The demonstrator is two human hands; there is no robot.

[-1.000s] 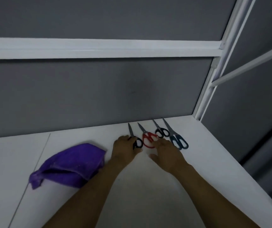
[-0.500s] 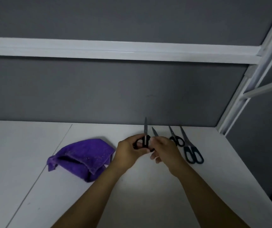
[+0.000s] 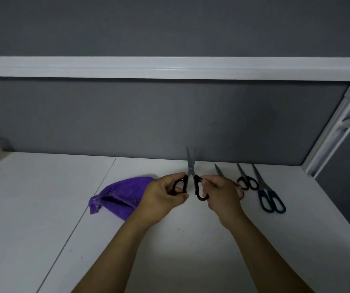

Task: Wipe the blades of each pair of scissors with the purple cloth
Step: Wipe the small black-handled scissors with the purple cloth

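Two loops now spread: left hand (image 3: 163, 194) and right hand (image 3: 222, 192) grip black scissors (image 3: 190, 166), blades seemingly parted.

you hold the black-handled scissors (image 3: 191, 167) up by both loops, blades slightly parted, the crumpled purple cloth (image 3: 118, 195) lying to their left, and the red-handled scissors (image 3: 219, 171), small black scissors (image 3: 247, 183) and dark-blue scissors (image 3: 271, 198) flat to their right.

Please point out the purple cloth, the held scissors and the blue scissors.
purple cloth (image 3: 123, 189), head view, on its upper fold.
held scissors (image 3: 190, 166), head view, on the blades.
blue scissors (image 3: 266, 190), head view, where the blades meet the handles.
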